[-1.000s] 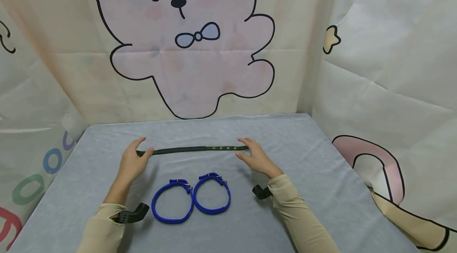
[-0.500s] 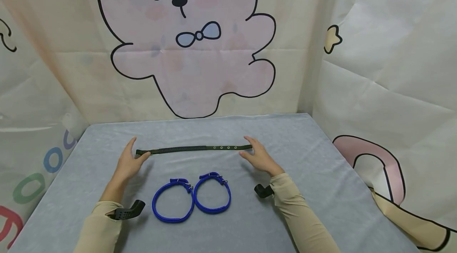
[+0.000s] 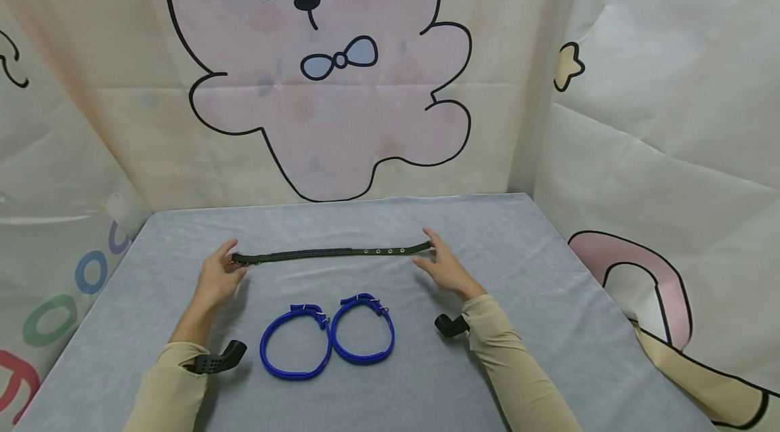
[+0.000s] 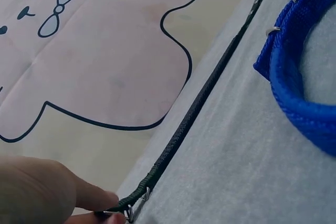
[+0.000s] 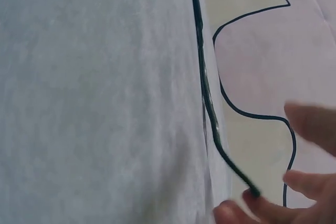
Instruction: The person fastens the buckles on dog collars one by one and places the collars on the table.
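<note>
A dark green collar [image 3: 317,254] stretches sideways across the far part of the table, with metal eyelets toward its right end. My left hand [image 3: 217,276] pinches its left end, where small metal rings [image 4: 129,212] show in the left wrist view. At the other end, my right hand [image 3: 447,271] has its fingers spread; the collar's tip, bent up a little, touches one finger, as the right wrist view shows. Two blue collars [image 3: 295,376] [image 3: 363,360], each buckled into a loop, lie side by side between my forearms.
The table [image 3: 390,398] has a light grey cloth. A fabric backdrop [image 3: 341,134] with a cartoon bear rises behind its far edge, and printed cloths [image 3: 664,147] hang at the sides. A black camera mount sits on each wrist.
My left hand has shifted slightly left and its fingers have closed on the collar's end. My right hand has slid a little right, and the collar's right tip now bends up.
</note>
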Tool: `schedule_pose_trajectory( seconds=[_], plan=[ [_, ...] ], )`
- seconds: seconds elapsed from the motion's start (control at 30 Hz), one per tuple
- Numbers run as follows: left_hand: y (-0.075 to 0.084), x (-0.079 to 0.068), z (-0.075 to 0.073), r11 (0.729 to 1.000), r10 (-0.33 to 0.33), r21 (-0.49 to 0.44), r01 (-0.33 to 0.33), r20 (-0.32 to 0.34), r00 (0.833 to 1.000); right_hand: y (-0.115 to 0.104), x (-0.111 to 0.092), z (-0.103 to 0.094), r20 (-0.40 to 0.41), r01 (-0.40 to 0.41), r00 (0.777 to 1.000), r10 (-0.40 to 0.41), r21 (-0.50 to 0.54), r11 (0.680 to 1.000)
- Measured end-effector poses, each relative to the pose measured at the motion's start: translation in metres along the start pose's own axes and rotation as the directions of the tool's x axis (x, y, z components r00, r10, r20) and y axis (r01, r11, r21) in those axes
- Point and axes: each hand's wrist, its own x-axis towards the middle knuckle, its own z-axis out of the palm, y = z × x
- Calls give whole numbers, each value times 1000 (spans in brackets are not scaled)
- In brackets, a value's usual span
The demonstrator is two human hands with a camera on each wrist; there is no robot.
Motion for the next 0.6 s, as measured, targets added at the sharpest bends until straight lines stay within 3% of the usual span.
schedule_pose_trajectory(
  seconds=[0.17,0.4,0.6],
  plan=[
    [0,-2,4,1000,-11,-26,8,-116,993,0,5,2,-81,51,996,-38,157,986],
    [3,-3,8,999,-35,-43,26,-217,976,-3,8,4,-196,95,980,-24,362,927],
    [5,-3,9,998,-11,-68,-8,-270,963,-7,5,3,-195,47,980,36,406,913]
  ],
)
